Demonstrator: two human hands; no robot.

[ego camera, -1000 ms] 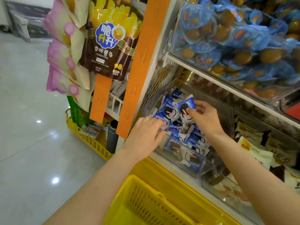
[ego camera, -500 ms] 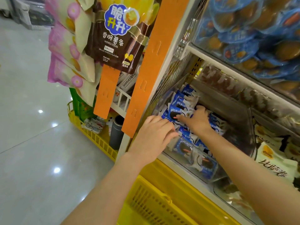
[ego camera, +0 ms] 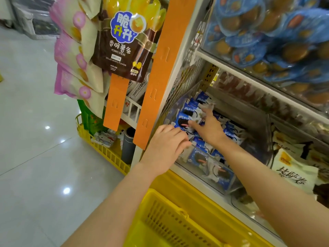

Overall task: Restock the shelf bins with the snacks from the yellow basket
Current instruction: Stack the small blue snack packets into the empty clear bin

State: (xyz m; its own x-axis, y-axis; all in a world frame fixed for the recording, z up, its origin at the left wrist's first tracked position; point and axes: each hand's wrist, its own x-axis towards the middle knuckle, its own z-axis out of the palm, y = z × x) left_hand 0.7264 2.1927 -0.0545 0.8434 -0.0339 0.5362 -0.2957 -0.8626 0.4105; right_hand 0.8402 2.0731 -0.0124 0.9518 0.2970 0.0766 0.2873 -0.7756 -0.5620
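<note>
**A:** Shop aisle, glossy tile floor (ego camera: 35, 157) on the left, shelving on the right. Head view only. Status?

**B:** Both hands are in the near-left clear bin (ego camera: 204, 177) on the lower shelf. It holds a good pile of blue cookie packs (ego camera: 185, 120), some standing in a row at the far end, others lying loose at the front.

**A:** Grips?

**B:** Left hand (ego camera: 167, 147) lies flat on the packs at the bin's near-left corner, fingers loosely curled, nothing held as far as I can see. Right hand (ego camera: 210, 129) is spread flat on the pile, fingertips touching a standing pack, pressing not clutching.

**A:** Basket?

**B:** Yellow basket (ego camera: 160, 216) sits below the hands, near edge of the frame. Only the rim and slotted wall show; contents hidden.

**A:** So progress?

**B:** My guess: this bin is nearly filled, now being tidied. Can't tell what's left in the basket. Neighbouring bins with white packs (ego camera: 293, 172) and blue sealed cups (ego camera: 267, 32) look stocked.
</note>
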